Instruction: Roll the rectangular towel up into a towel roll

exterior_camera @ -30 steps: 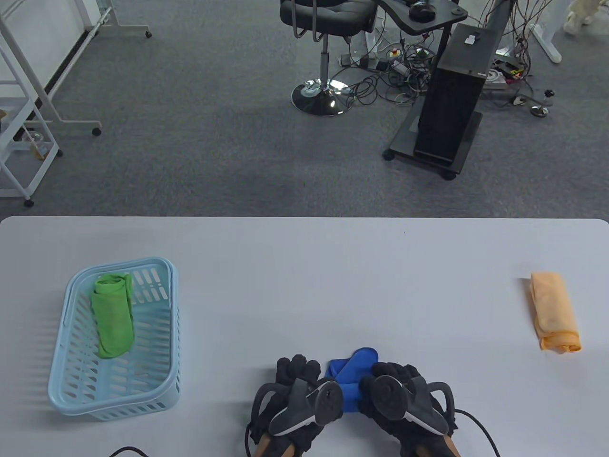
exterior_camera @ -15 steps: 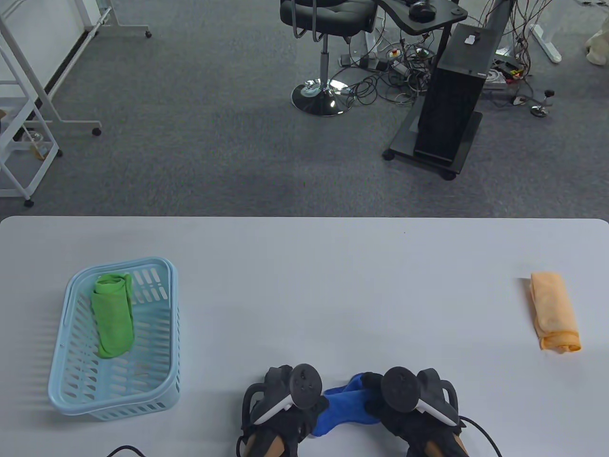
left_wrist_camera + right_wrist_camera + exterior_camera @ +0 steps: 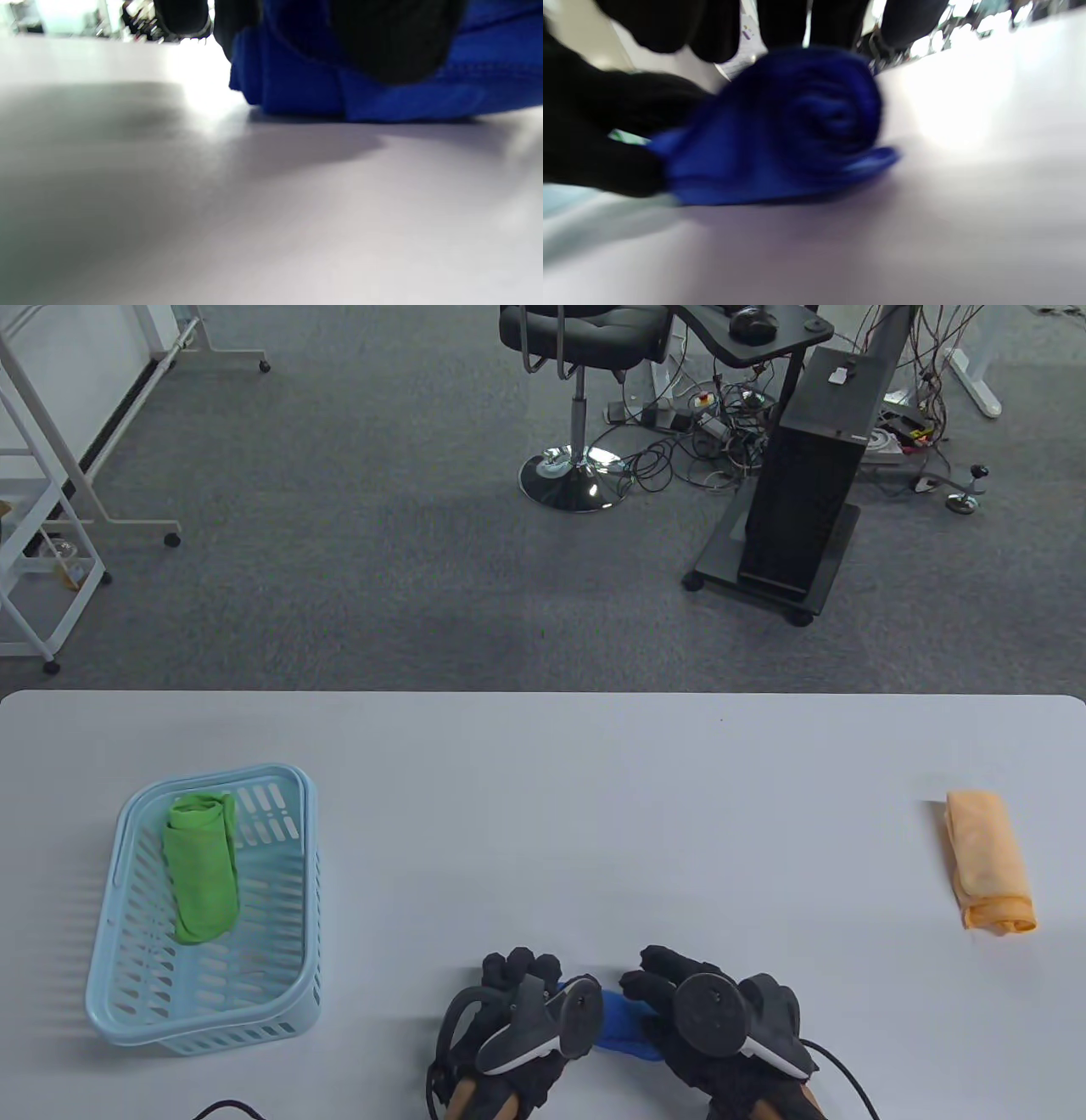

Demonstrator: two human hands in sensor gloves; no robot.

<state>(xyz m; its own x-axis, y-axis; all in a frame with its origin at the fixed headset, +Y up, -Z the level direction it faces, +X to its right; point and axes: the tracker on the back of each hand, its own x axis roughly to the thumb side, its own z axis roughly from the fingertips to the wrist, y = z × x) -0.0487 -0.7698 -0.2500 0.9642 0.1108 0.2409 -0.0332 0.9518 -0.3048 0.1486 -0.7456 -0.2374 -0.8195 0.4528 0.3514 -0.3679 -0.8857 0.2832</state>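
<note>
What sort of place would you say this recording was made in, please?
Probably a lab or office workspace: a white table on grey carpet, a black swivel chair, a tangle of cables by a black equipment stand, and white metal racks.

Black knit gloves (image 3: 721, 1052) – dark trackers, white-edged (image 3: 551, 1027) – black cables trailing.

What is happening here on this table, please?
A person in black sensor gloves is rolling a blue towel at the near edge of the white table. The left hand and right hand both press on it, and the right wrist view shows it wound into a spiral with a loose flap on the table. A rolled green towel lies in the light blue basket, and an orange towel waits at the right.
</note>
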